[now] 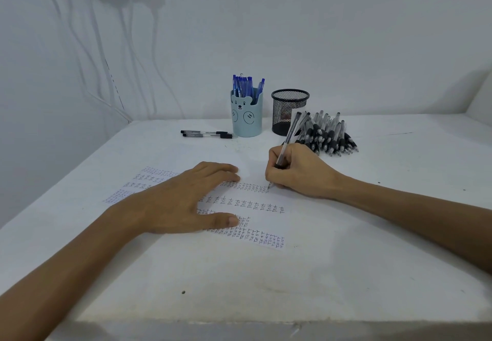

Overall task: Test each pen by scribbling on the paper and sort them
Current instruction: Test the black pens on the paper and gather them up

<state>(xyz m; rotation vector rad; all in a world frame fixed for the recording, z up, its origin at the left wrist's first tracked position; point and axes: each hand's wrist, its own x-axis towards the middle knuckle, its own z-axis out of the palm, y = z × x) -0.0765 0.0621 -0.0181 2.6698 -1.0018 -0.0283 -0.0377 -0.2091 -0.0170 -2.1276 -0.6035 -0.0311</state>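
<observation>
Paper, a white sheet filled with rows of small scribbles (262, 220), lies mid-frame on the white tabletop (266, 292), pressed down by the flat, straight-fingered left hand (183, 202). At the right end of its top row the right hand (303, 172) pinches a clear-barrelled black pen (290, 135) in its fingers, tip on the sheet, barrel leaning toward the upper right. For sorting, that hand looks nearer the black mesh cup (289, 111) just above it.

Right hand (298, 172) writes with pen (288, 138); left hand (186, 196) flattens paper (266, 223).
</observation>
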